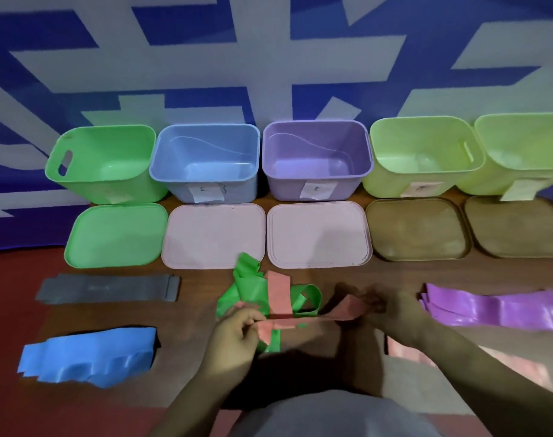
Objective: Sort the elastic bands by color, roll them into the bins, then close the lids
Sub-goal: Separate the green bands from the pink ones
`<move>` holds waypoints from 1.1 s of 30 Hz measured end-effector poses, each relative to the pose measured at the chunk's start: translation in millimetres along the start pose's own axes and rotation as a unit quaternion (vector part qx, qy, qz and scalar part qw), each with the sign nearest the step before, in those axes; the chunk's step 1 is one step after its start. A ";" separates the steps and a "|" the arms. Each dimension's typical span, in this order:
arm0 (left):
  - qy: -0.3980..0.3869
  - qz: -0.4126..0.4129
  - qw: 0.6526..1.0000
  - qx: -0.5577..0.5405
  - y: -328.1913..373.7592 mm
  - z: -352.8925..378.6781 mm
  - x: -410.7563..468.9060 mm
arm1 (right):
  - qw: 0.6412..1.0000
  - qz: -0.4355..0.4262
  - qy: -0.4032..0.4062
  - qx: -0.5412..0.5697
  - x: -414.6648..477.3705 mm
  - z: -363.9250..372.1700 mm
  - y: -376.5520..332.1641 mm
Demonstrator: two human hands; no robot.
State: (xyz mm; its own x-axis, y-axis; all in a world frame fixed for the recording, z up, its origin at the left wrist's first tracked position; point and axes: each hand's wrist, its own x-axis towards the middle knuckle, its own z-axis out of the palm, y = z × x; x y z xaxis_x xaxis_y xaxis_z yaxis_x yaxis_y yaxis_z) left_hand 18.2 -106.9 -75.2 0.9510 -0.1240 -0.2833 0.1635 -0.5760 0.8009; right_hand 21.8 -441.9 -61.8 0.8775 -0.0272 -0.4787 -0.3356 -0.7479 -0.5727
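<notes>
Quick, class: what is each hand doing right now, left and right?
Left hand: pinching one end of the pink band.
Right hand: gripping the other end of the same band.

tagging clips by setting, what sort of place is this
Probably a staged indoor sorting station: five open pastel plastic bins with paper labels, their flat lids laid in front, flat elastic bands piled by colour, and a blue-and-white printed backdrop behind.
</notes>
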 end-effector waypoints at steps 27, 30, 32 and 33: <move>-0.066 0.028 0.990 0.119 148.7 237.6 -15.6 | 0.992 0.061 0.107 0.032 -172.0 -153.7 214.1; -0.062 0.027 0.985 0.161 149.1 251.8 -18.8 | 0.988 0.056 0.142 -0.009 -171.2 -156.9 234.2; -0.046 0.019 0.984 0.174 148.3 255.3 -22.9 | 0.987 0.077 0.141 0.001 -171.2 -151.4 245.0; -0.038 0.015 0.984 0.176 147.0 255.3 -25.7 | 0.986 0.086 0.140 0.005 -170.4 -148.0 248.8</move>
State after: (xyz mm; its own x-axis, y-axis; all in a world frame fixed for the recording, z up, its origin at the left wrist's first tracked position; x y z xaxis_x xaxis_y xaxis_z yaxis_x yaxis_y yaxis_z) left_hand -49.2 -394.7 -84.9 0.9295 -0.1978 -0.3113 0.0218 -0.8131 0.5817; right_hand -160.5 -721.4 -24.3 0.8667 -0.3369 -0.3679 -0.4906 -0.7095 -0.5058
